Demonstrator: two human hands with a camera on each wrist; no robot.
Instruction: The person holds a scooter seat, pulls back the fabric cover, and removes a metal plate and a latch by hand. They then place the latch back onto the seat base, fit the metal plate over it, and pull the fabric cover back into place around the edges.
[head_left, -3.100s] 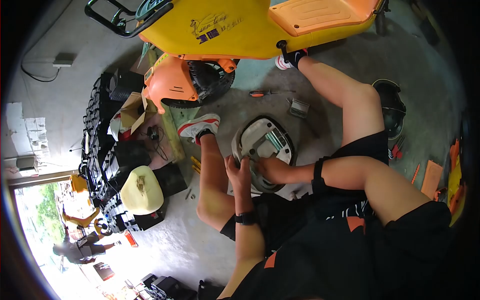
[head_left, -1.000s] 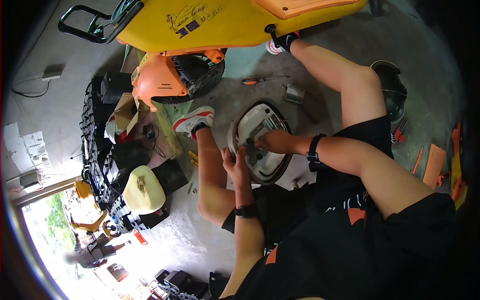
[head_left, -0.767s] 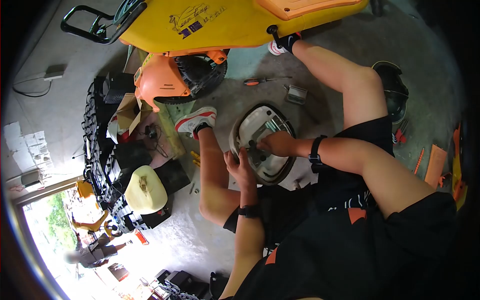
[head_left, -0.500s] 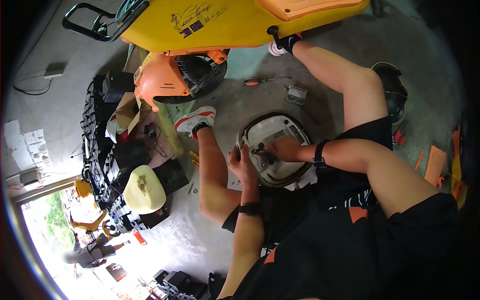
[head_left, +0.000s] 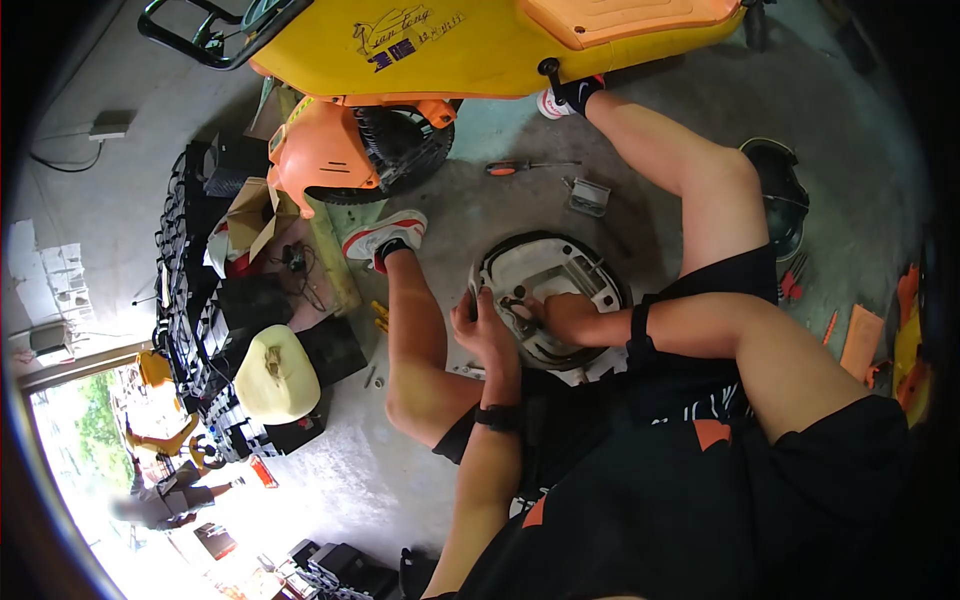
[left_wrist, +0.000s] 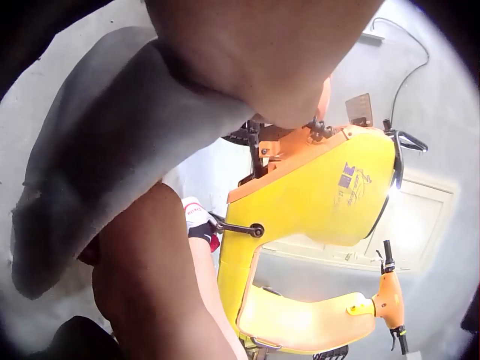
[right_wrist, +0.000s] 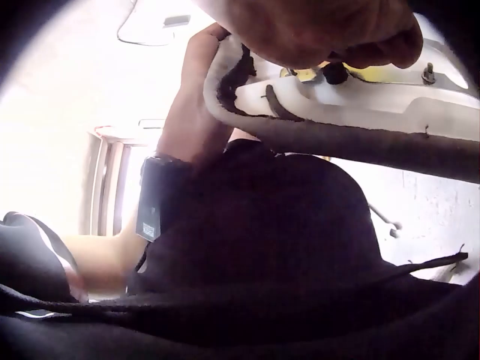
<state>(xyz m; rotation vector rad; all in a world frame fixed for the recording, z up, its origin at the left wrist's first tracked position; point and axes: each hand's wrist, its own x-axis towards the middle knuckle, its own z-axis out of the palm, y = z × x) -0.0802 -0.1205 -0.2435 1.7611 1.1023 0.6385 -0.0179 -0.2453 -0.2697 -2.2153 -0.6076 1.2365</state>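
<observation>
A scooter seat (head_left: 575, 262) lies upside down between the person's legs, its pale base facing up and a dark cover edge round the rim. The left hand (head_left: 485, 328) grips the seat's edge, thumb on the near side; in the right wrist view that left hand (right_wrist: 201, 90) shows at the rim too. The right hand (head_left: 568, 318) reaches into the base with curled fingers, close to a black knob (right_wrist: 334, 73) and a bolt (right_wrist: 428, 71). I cannot tell what its fingertips hold. In the left wrist view the dark outer side of the seat (left_wrist: 112, 150) shows beneath the left hand (left_wrist: 262, 60).
A yellow scooter (head_left: 480, 50) stands ahead, beside an orange front part with a wheel (head_left: 400, 150). On the floor are a screwdriver (head_left: 530, 167), a small metal box (head_left: 588, 197) and a dark helmet (head_left: 778, 195). A cream foam pad (head_left: 285, 375) lies left; another person (head_left: 170, 500) is near the doorway.
The seat has turned and flattened, showing more of its underside. The right hand has moved from over the base's middle toward the near side; the left hand keeps its grip on the edge.
</observation>
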